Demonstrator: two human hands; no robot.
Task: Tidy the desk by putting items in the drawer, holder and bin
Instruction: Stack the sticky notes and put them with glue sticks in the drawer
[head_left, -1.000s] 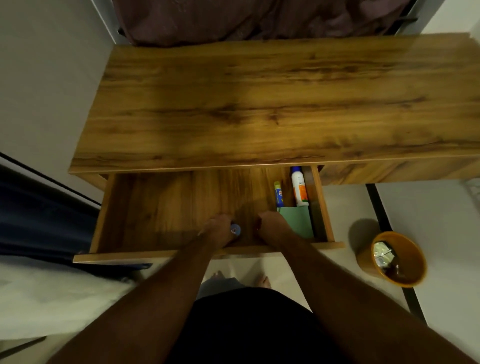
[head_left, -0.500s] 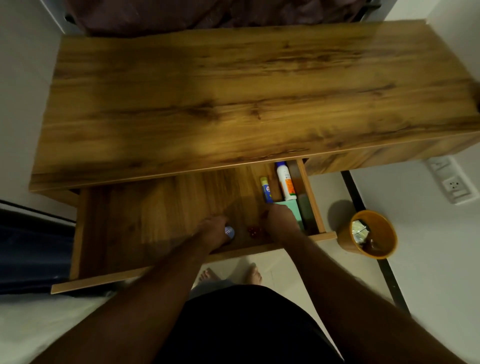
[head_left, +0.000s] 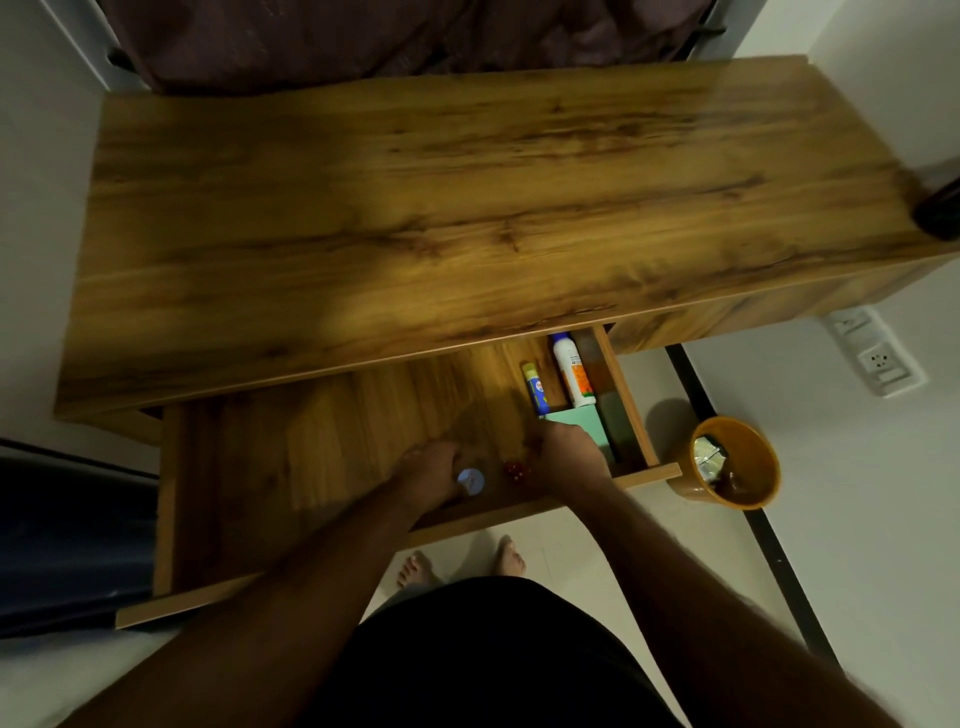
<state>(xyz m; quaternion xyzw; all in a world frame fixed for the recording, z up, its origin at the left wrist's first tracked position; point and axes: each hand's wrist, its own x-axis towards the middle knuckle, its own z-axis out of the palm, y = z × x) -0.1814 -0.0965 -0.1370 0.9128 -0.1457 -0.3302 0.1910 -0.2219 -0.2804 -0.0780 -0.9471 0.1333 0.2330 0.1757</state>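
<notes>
Fingers (head_left: 415, 462) of our left hand (head_left: 431, 475) are curled round a small blue-capped thing (head_left: 470, 481) in the open drawer (head_left: 291, 457); our right hand (head_left: 569, 457) looks clenched, can't tell on what. Red bits (head_left: 516, 472) sit between them, bench (head_left: 467, 218) beyond.

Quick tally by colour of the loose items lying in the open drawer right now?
White: 1, white bottle
Blue: 2, blue glue stick, small blue round item at the left hand
Green: 1, green pad
Red: 1, small red piece
Total: 5
</notes>
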